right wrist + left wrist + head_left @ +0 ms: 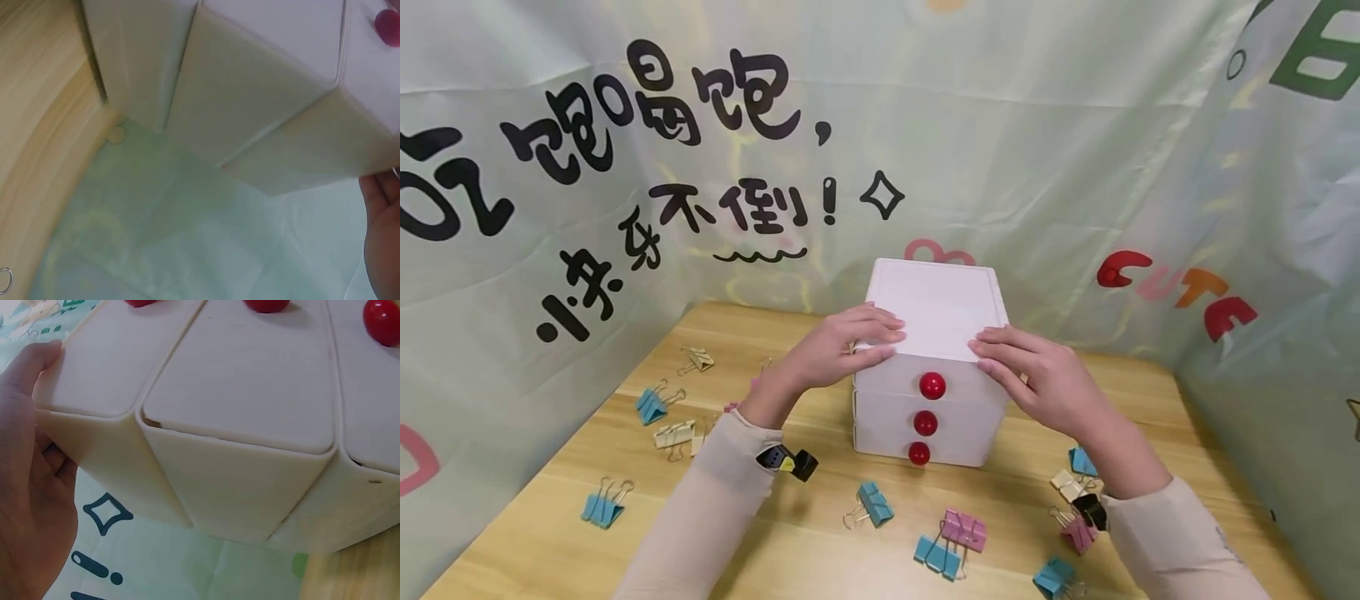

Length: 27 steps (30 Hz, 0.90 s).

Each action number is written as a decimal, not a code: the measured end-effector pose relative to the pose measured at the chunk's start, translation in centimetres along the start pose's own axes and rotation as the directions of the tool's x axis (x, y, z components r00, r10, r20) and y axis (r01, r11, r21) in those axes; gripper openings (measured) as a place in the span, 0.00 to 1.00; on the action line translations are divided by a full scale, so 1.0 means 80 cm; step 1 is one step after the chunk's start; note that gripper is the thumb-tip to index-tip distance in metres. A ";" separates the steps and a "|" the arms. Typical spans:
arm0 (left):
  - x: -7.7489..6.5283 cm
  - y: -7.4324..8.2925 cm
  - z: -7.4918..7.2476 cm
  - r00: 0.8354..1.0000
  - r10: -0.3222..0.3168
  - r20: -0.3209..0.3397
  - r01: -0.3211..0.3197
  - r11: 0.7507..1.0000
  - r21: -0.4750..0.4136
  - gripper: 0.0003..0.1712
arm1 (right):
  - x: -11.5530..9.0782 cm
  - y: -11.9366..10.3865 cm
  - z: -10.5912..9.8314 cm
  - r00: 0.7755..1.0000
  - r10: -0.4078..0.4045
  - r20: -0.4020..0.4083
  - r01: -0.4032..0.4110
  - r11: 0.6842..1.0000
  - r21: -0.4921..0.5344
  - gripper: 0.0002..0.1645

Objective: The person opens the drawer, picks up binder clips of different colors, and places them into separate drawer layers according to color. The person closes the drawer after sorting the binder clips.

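Observation:
A white box of three stacked drawers point(936, 304) stands upright on the table, with a round red knob point(932, 385) on each drawer front. My left hand point(823, 354) rests on the upper left front edge of the box, fingers over the lid and thumb near the front. On the right, my right hand point(1056, 379) touches the opposite top edge, its fingers extended onto the lid. The left wrist view shows the left thumb point(34, 362) along the rim of the top drawer. In the right wrist view, part of the right hand point(384, 234) meets the top of the box.
Several binder clips lie scattered on the wooden table point(805, 533): blue clips point(652, 406) and cream clips point(675, 434) at left, a pink clip point(964, 531) in front, more near the right forearm. A printed cloth point(1000, 167) hangs behind the table and at its sides.

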State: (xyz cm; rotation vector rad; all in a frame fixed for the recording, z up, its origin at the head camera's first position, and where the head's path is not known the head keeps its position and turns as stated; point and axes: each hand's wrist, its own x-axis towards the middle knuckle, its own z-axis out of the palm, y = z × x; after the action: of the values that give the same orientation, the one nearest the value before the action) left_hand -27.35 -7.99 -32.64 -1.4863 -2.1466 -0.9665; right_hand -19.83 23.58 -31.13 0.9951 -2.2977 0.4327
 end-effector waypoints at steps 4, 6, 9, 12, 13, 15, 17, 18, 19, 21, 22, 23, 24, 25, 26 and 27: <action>0.003 -0.005 -0.005 0.999 -0.036 0.013 0.037 0.996 -0.078 0.12 | -0.004 0.004 -0.004 0.991 0.078 0.109 -0.082 0.996 0.028 0.25; 0.005 -0.008 -0.007 0.998 -0.053 0.016 0.054 0.992 -0.116 0.10 | -0.005 0.004 -0.003 0.982 0.120 0.144 -0.127 0.991 0.038 0.25; 0.007 -0.012 -0.009 0.997 -0.073 0.024 0.076 0.988 -0.136 0.09 | -0.005 0.002 0.001 0.978 0.150 0.146 -0.159 0.986 0.051 0.24; 0.005 -0.012 -0.011 0.994 -0.109 0.031 0.112 0.988 -0.110 0.11 | -0.001 0.001 0.005 0.982 0.150 0.119 -0.158 0.986 0.061 0.24; 0.003 -0.010 -0.011 0.992 -0.126 0.030 0.129 0.987 -0.092 0.12 | 0.000 0.001 0.006 0.982 0.150 0.113 -0.158 0.985 0.064 0.23; -0.002 -0.004 -0.011 0.987 -0.158 0.015 0.159 0.987 -0.026 0.14 | 0.003 0.001 0.009 0.983 0.149 0.104 -0.157 0.985 0.072 0.23; -0.007 0.005 -0.008 0.987 -0.160 -0.015 0.161 0.985 0.064 0.15 | 0.005 0.001 0.011 0.983 0.153 0.102 -0.162 0.983 0.084 0.23; -0.010 0.010 -0.007 0.988 -0.150 -0.033 0.153 0.982 0.114 0.16 | 0.005 0.001 0.012 0.982 0.157 0.101 -0.166 0.982 0.091 0.22; -0.012 0.015 -0.005 0.990 -0.133 -0.054 0.140 0.977 0.163 0.16 | 0.005 0.002 0.013 0.982 0.162 0.098 -0.171 0.980 0.099 0.22; -0.015 0.025 0.000 0.992 -0.083 -0.095 0.104 0.963 0.249 0.16 | 0.005 0.002 0.013 0.980 0.174 0.093 -0.185 0.976 0.119 0.21; -0.016 0.030 0.002 0.992 -0.054 -0.111 0.083 0.955 0.283 0.16 | 0.005 0.002 0.012 0.979 0.183 0.092 -0.193 0.973 0.129 0.21; -0.017 0.034 0.004 0.992 -0.029 -0.121 0.065 0.949 0.308 0.17 | 0.004 0.002 0.012 0.978 0.190 0.090 -0.201 0.969 0.141 0.21; -0.018 0.039 0.005 0.991 -0.003 -0.131 0.047 0.943 0.330 0.17 | 0.004 0.002 0.011 0.976 0.197 0.090 -0.209 0.966 0.152 0.21; -0.019 0.044 0.007 0.990 0.022 -0.137 0.027 0.938 0.346 0.17 | 0.004 0.001 0.010 0.975 0.204 0.091 -0.217 0.963 0.161 0.21; -0.019 0.048 0.008 0.989 0.048 -0.140 0.006 0.933 0.359 0.17 | 0.003 0.001 0.009 0.973 0.211 0.092 -0.224 0.960 0.171 0.21; -0.019 0.053 0.010 0.987 0.076 -0.142 -0.018 0.928 0.371 0.18 | 0.003 0.000 0.008 0.972 0.216 0.094 -0.230 0.957 0.178 0.21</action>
State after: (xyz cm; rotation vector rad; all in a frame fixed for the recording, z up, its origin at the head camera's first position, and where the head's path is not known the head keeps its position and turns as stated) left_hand -22.82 -7.56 -32.74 -1.2313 -2.0319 -0.5942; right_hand -20.23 23.12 -31.49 0.8525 -2.4827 0.7294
